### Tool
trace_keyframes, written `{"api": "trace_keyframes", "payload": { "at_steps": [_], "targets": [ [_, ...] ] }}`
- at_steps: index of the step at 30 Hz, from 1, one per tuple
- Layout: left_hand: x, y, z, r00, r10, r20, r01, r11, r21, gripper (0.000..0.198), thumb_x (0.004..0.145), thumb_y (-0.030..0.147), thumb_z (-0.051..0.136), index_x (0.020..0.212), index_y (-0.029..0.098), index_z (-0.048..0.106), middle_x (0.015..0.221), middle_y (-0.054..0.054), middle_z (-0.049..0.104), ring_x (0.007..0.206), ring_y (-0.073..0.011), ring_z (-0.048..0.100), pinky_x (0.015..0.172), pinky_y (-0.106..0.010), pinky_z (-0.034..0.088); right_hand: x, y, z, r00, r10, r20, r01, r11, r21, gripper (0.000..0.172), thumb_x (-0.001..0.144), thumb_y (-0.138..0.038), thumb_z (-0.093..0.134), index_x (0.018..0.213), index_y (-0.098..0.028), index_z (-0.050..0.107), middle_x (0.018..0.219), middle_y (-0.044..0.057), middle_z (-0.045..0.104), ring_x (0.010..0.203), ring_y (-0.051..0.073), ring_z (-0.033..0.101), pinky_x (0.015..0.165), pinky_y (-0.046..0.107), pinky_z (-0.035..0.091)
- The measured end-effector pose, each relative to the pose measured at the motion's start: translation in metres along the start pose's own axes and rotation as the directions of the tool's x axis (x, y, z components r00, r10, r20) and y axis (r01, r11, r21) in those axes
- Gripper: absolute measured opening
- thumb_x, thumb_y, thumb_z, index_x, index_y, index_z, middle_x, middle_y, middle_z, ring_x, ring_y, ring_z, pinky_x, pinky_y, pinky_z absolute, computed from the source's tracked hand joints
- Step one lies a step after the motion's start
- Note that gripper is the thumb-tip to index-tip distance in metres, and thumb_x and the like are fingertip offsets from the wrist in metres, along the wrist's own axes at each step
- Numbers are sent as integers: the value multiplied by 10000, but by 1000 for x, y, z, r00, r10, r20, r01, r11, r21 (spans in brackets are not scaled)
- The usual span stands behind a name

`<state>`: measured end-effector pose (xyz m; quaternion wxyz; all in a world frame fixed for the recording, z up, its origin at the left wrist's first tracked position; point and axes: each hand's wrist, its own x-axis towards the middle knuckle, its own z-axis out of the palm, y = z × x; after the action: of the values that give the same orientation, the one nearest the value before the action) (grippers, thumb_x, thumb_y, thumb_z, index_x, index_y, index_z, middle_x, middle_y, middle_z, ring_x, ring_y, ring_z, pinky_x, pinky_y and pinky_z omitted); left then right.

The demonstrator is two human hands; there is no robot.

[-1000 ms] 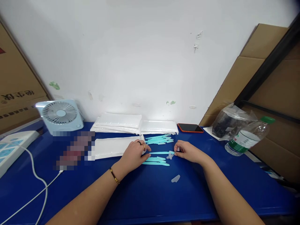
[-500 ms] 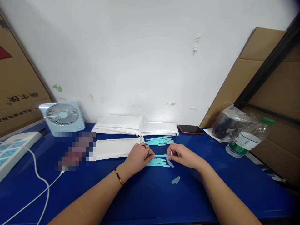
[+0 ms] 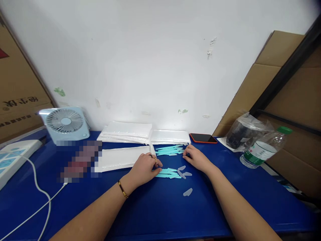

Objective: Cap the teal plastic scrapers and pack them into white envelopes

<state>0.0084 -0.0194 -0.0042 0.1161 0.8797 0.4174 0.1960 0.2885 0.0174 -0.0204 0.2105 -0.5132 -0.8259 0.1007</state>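
My left hand [image 3: 145,169] rests over the left end of a front pile of turquoise eyebrow razors [image 3: 169,173], its thumb and forefinger apart and nothing held. Part of this pile is hidden under the fingers. My right hand [image 3: 198,160] has its fingers curled together at the right end of a back pile of turquoise razors [image 3: 167,151], pinching a razor's end there. Several translucent blade caps lie loose: a small group [image 3: 187,174] touches or sits beside the front pile's right end, and a single cap [image 3: 188,192] lies nearer me.
White padded mailers [image 3: 125,132] are stacked against the wall, with one mailer [image 3: 120,158] in front. A phone [image 3: 203,138], a bagged dark container [image 3: 237,134] and a tilted water bottle [image 3: 262,150] stand right. Left are a fan [image 3: 66,122], a power strip [image 3: 18,157] and white cables.
My right hand has moved up and back from the front pile to the back one. Two more caps now lie by the front pile. My left hand has let go of a razor.
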Motion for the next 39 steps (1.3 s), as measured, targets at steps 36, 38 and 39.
{"api": "trace_keyframes", "payload": {
  "at_steps": [36,38,39],
  "targets": [
    [1,10,-1,982,78,-173,-62,993,98,327,878,362,467,1187,261,503,1095,-41,575,993,-204,491,827,-345,386,-15,-35,-21,982,-121,147,89,974,210,76,793,-233,511,805,-199,577,765,12,573,634,127,521,555,231,396],
    [1,13,-3,984,73,-160,-55,992,113,318,862,378,496,1148,241,518,1038,-38,587,962,-201,492,798,-336,378,-16,-42,-17,963,-152,222,91,960,263,69,773,-211,529,789,-195,594,736,7,580,619,124,517,542,227,394],
    [0,14,-3,986,67,-156,-47,991,126,299,856,390,506,1110,235,539,1001,-38,591,945,-200,492,783,-334,371,-17,-44,-15,956,-158,248,86,956,281,72,766,-200,532,786,-193,600,727,6,582,613,123,515,536,225,392]
  ]
}}
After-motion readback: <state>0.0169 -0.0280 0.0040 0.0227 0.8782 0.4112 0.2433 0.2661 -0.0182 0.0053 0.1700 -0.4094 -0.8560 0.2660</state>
